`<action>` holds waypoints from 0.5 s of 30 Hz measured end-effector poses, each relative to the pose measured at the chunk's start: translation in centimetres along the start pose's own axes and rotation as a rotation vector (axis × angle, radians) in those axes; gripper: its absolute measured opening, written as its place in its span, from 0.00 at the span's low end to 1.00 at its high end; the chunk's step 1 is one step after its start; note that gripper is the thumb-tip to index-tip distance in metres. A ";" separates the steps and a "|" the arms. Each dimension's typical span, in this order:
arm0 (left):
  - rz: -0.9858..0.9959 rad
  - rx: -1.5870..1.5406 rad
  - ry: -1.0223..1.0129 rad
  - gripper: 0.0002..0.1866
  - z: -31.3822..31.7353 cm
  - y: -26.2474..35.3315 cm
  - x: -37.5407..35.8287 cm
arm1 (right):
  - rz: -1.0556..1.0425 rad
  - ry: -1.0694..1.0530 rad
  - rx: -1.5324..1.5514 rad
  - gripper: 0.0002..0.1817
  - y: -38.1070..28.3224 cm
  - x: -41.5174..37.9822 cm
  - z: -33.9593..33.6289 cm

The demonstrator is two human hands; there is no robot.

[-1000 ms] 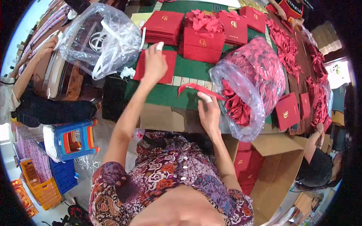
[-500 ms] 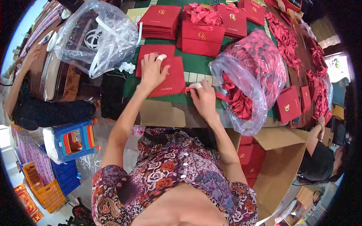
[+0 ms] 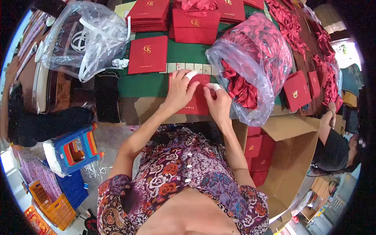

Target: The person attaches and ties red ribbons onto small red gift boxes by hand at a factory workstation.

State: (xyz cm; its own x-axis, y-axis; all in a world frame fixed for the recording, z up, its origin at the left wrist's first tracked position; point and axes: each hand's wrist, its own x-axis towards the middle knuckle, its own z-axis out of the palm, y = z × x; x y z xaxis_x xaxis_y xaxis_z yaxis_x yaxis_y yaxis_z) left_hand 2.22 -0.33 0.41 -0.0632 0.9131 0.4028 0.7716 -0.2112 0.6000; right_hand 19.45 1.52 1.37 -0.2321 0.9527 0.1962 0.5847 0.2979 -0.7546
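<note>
A flat red paper bag (image 3: pixel 194 105) lies in front of me at the table's near edge. Over its upper left part rests my left hand (image 3: pixel 179 91), fingers curled at the top edge and thumb toward the middle. My right hand (image 3: pixel 217 102) is closed in a pinch at the bag's upper right, on a red ribbon mostly hidden by the fingers. Both hands have white wrapping on a finger. Farther left lies another red paper bag (image 3: pixel 148 56) with a gold logo. Right of my hands, a clear plastic bag (image 3: pixel 250 66) is full of red ribbons.
Stacked red bags (image 3: pixel 149 17) and an upright red bag (image 3: pixel 196 27) stand at the back. A plastic bag of white straps (image 3: pixel 92 43) lies left. Below the table, an open cardboard box (image 3: pixel 291 156) holds red bags. Another person's arm (image 3: pixel 326 125) is at right.
The red bag under my left hand has moved right and nearer, uncovering the logo bag. My right hand has come to its upper part with the ribbon. The view has shifted slightly.
</note>
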 end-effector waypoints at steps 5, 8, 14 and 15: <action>-0.372 -0.642 -0.208 0.16 0.8 -0.6 0.5 | -0.111 -0.013 -0.028 0.10 -1.1 0.3 -0.8; -0.461 -0.890 -0.322 0.13 0.4 -0.9 0.5 | -0.080 -0.074 -0.033 0.10 -1.7 0.0 -1.4; -0.746 -1.001 -0.277 0.07 -0.6 -0.7 -0.9 | 0.036 -0.092 0.035 0.12 -1.4 -0.8 -1.2; -0.750 -1.001 -0.279 0.07 -0.7 -0.6 -1.2 | -0.024 -0.025 0.039 0.13 -1.9 -0.8 -1.1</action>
State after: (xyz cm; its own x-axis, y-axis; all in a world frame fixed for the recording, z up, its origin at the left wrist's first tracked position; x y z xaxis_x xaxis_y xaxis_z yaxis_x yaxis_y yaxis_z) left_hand 1.42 -1.55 0.07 -0.0457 0.9380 -0.3436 -0.2127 0.3270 0.9208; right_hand 19.36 0.26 3.31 -0.2656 0.9433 0.1990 0.5483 0.3176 -0.7736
